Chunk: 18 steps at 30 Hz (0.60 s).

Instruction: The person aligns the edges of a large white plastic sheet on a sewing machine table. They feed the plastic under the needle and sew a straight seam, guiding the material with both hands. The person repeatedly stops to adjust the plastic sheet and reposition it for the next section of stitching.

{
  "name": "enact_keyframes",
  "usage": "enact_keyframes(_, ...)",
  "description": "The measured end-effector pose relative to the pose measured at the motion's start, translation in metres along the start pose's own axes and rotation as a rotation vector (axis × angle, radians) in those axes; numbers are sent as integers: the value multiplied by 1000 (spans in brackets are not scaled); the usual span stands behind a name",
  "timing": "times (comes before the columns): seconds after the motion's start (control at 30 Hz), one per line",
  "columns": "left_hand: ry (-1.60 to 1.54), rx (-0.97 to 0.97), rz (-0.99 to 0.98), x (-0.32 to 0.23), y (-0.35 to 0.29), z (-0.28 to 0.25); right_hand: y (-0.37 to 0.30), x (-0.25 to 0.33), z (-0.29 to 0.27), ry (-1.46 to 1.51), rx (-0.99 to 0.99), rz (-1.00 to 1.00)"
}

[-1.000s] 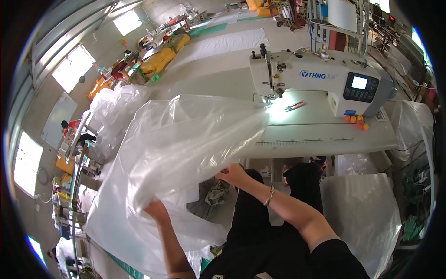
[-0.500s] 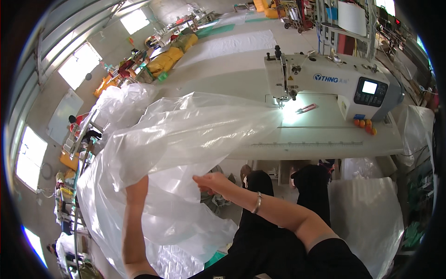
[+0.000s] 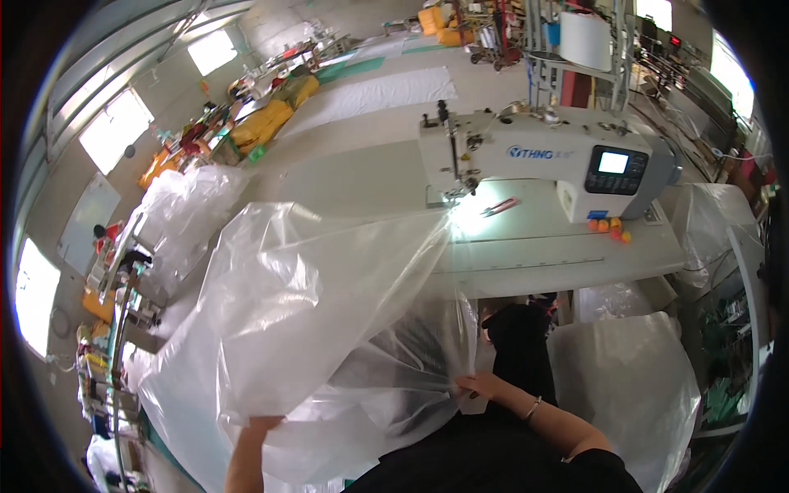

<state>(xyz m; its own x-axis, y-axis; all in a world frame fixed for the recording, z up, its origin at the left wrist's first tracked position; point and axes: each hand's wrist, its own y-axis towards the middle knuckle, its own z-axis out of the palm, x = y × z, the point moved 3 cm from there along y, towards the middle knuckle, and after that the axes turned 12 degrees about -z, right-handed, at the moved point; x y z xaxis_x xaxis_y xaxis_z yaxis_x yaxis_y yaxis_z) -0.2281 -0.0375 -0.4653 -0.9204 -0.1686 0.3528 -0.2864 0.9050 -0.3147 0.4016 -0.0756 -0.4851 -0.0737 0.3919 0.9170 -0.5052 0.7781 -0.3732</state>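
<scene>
A large sheet of clear plastic film (image 3: 288,304) runs from beneath the needle area of a white sewing machine (image 3: 526,140) down to the left, over the table edge and across my lap. My right hand (image 3: 483,384) pinches a gathered edge of the film, and creases fan out from the fingers. At the film's lower left, my left hand (image 3: 265,424) is partly covered by it; its fingers are hidden. Red-handled thread snips (image 3: 500,207) lie on the lit machine bed, right of the needle.
Several small orange and red balls (image 3: 610,225) sit at the machine's base. A white thread cone (image 3: 585,41) stands behind it. Folded plastic film (image 3: 625,394) hangs at my right, and crumpled film (image 3: 185,209) is heaped at the left. Yellow bundles (image 3: 263,123) lie farther back.
My right hand has moved right and down and now grips the film, pulling it taut. The left hand has shifted lower. The view has moved, placing the machine farther left.
</scene>
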Motion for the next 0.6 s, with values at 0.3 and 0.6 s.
enact_keyframes(0.3,-601,-457,1007,-323,-167,-279,12,58,-29,194,-422,-461)
enact_keyframes(0.6,-388,-730,709,-321,-59,-210,11,95,-24,507,-450,-350)
